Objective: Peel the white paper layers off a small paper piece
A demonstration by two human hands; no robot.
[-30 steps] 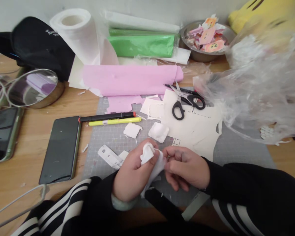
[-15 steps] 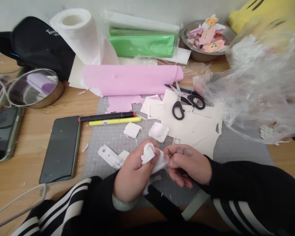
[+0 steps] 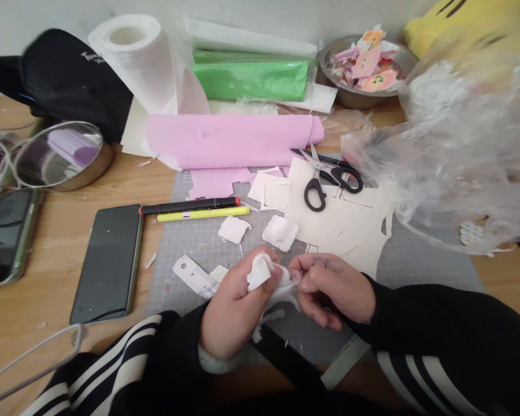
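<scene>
Above the near part of a grey cutting mat (image 3: 164, 294), my left hand (image 3: 234, 309) is closed around a crumpled piece of white cotton (image 3: 260, 271). My right hand (image 3: 335, 286) pinches a thin wisp of the same cotton at its right side, thumb and forefinger together and the other fingers curled. Part of the cotton is hidden inside my left fist. Just beyond my hands lie two small white cotton pads (image 3: 234, 229), one of them with a loose thread. A white ruler (image 3: 195, 276) rests beside my left hand.
Black-handled scissors (image 3: 315, 193) lie on cut cream paper (image 3: 342, 225). A black marker (image 3: 190, 205), a yellow marker (image 3: 203, 214) and a phone (image 3: 106, 263) are at left. Farther back are rolled pink sheet (image 3: 238, 141), a white roll (image 3: 134, 63), metal bowls (image 3: 366, 99) and a plastic bag (image 3: 468, 150).
My right hand has shifted very slightly right, and the cotton between my hands is drawn out a little more. The things on the table stay where they were.
</scene>
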